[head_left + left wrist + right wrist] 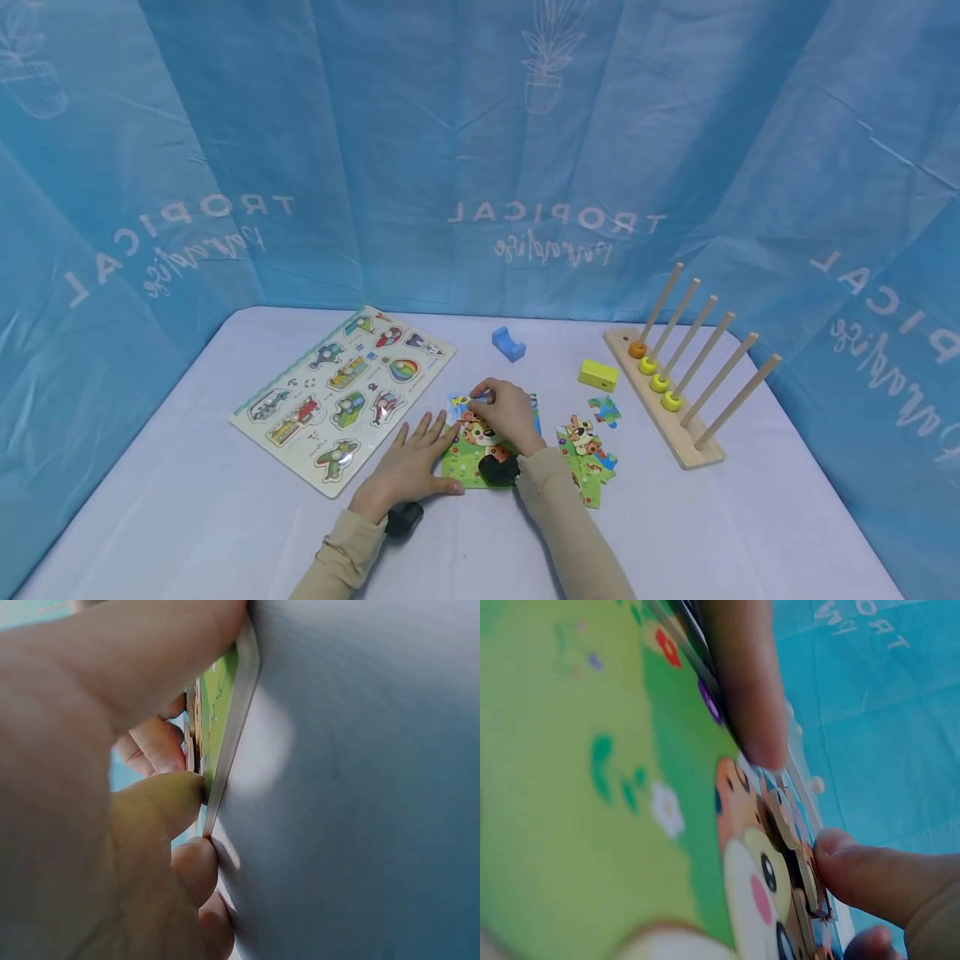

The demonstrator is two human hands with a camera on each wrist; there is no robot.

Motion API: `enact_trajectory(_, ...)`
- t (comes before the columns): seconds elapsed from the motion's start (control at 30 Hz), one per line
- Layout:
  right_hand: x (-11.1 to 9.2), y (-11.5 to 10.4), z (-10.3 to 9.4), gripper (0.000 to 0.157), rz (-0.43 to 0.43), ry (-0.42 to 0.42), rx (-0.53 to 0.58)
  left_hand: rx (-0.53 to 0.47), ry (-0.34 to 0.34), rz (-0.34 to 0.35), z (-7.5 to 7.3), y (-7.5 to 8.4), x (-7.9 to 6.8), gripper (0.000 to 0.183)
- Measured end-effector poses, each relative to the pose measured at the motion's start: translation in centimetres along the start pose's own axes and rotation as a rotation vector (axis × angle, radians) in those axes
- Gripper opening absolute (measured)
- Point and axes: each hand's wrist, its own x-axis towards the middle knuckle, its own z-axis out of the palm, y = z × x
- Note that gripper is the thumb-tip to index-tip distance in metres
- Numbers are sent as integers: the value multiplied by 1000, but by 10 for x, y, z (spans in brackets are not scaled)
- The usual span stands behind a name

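Note:
A jigsaw puzzle board (461, 473) with a cartoon animal on green ground lies at the table's middle. My left hand (414, 460) rests at its left side with straight, spread fingers; in the left wrist view the thumb and fingertips touch the board's edge (229, 742). Over the board's upper part, my right hand (512, 415) pinches a puzzle piece (808, 871) between curled fingers. That piece sits raised over the board's picture in the right wrist view, overlapping others, and its far side is hidden. Several loose puzzle pieces (588, 462) lie right of the board.
A peg puzzle board with vehicle pictures (375, 371) lies at the left. Behind the jigsaw are a blue curved block (510, 344) and a yellow block (597, 375). A wooden rack with upright pegs and beads (690, 442) stands at the right. A blue curtain (390, 167) surrounds the table.

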Motion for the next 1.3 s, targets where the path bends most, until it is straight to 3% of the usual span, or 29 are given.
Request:
enact_trajectory(0.1, 0, -1, 4, 14, 13, 29, -57, -7, 3, 2, 0, -1, -1, 90)
enact_trajectory(0.33, -1, -9, 5, 13, 52, -7, -37, 16, 3, -9, 1, -3, -1, 90)
enact_trajectory(0.5, -1, -15, 5, 13, 20, -20, -63, 17, -1, -9, -1, -4, -2, 88)
enact_trajectory(0.77, -3, -18, 9, 13, 2, 35, -129, 22, 4, -7, -4, -3, -4, 85)
enact_trajectory(1.03, -5, -17, 8, 14, 18, 32, -78, 18, 8, 2, -4, -4, -5, 85)
enact_trajectory(1.3, -5, -9, 4, 20, 99, 53, -117, 26, 14, 11, 1, -1, 0, 87)
